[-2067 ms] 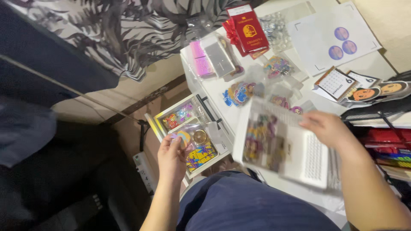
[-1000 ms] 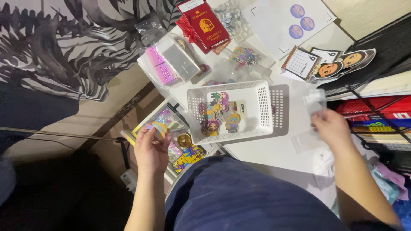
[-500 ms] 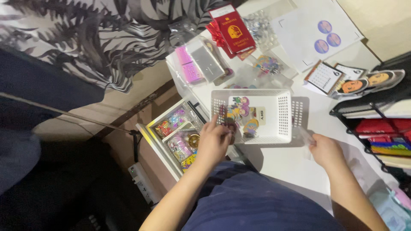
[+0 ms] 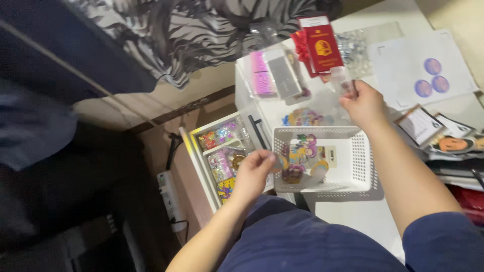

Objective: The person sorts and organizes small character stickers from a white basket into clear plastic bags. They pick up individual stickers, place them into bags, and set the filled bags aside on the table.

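- The white slotted basket (image 4: 353, 166) sits on the white table (image 4: 363, 221) near its front edge, holding a loose heap of bright cartoon stickers (image 4: 302, 156) at its left end
- The left hand (image 4: 254, 174) is at the basket's left rim, fingers pinched on a small clear packet (image 4: 280, 162) that is too blurred to make out
- The right hand (image 4: 364, 103) is raised beyond the basket's far side, fingers closed on a clear plastic sleeve (image 4: 343, 80); what the sleeve holds cannot be told
- Left of the basket an open drawer (image 4: 222, 156) shows more colourful packets, partly hidden by the left hand
- Beyond the right hand stand a red booklet (image 4: 321, 45), pink packets (image 4: 261, 75) and a white sheet with purple round stickers (image 4: 428, 70)
- Portrait cards (image 4: 454, 143) at the right edge are cut off
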